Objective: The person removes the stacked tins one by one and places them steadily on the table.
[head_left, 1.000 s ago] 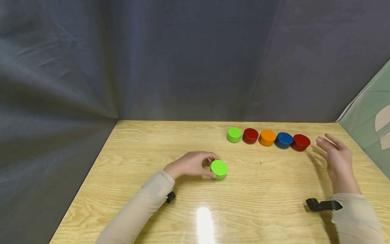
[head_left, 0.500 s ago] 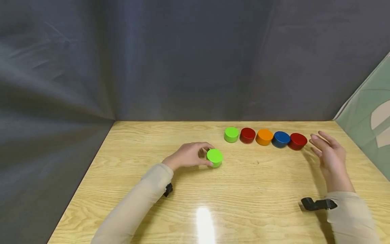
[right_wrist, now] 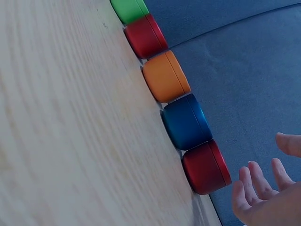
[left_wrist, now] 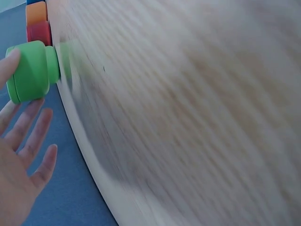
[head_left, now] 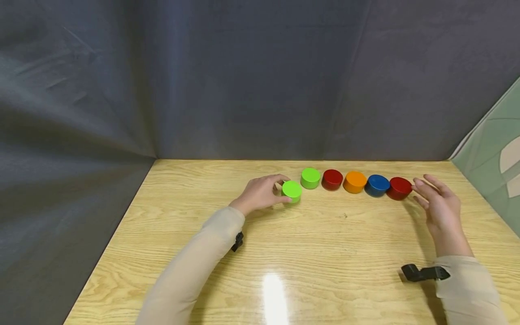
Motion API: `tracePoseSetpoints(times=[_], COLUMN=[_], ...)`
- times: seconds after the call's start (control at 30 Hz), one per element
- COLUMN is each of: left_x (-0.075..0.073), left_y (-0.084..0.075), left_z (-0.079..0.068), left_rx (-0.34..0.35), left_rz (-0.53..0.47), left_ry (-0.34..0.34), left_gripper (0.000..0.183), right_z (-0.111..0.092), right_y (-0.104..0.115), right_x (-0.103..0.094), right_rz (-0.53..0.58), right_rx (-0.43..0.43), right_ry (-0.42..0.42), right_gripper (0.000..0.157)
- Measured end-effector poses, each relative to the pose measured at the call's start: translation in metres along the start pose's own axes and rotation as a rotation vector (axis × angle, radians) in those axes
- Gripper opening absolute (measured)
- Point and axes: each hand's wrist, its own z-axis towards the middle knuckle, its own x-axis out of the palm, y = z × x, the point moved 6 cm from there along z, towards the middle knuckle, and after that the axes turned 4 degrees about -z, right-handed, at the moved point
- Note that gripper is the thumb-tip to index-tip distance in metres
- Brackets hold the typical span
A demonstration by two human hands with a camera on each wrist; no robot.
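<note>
My left hand [head_left: 262,193] pinches a light-green round lidded container [head_left: 291,191] between thumb and fingers. In the left wrist view this green container [left_wrist: 31,71] appears above the tabletop, partly covering a second green one [left_wrist: 52,64] behind it. That second green container [head_left: 310,178] stands at the left end of a row, followed by a dark red one [head_left: 332,179], an orange one [head_left: 355,182], a blue one [head_left: 377,185] and another dark red one [head_left: 400,188]. My right hand [head_left: 440,212] holds nothing; its fingers are loosely bent beside the rightmost red container [right_wrist: 206,167].
The row stands near the back of a wooden table [head_left: 325,262]. A dark grey curtain [head_left: 260,81] hangs behind and to the left. Green patterned fabric [head_left: 499,158] borders the right side. Black wrist cameras [head_left: 424,272] stick out from the sleeves.
My left hand has carried the green container away from me across the table, up close to the row's left end. The right hand has shifted slightly left, nearer the rightmost red container.
</note>
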Motion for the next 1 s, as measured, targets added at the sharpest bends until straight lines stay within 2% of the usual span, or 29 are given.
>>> tracePoseSetpoints(times=[0.2,0.63,1.0], left_x=[0.001,-0.002,0.004], left_y=[0.002,0.013,0.020], left_z=[0.015,0.033,0.039], left_rx=[-0.060,-0.175,-0.193], left_rz=[-0.024,-0.002,-0.063], left_ry=[-0.033,-0.027,-0.027], left_gripper=[0.067,0.066,0.064], right_z=[0.000,-0.001,-0.001], right_y=[0.001,-0.001,-0.003], right_x=[-0.002,0.001,0.001], right_rz=[-0.014,-0.023,-0.034], right_rx=[-0.003,-0.002,-0.005], right_ry=[-0.011,-0.012,0.003], right_gripper=[0.022,0.023,0.023])
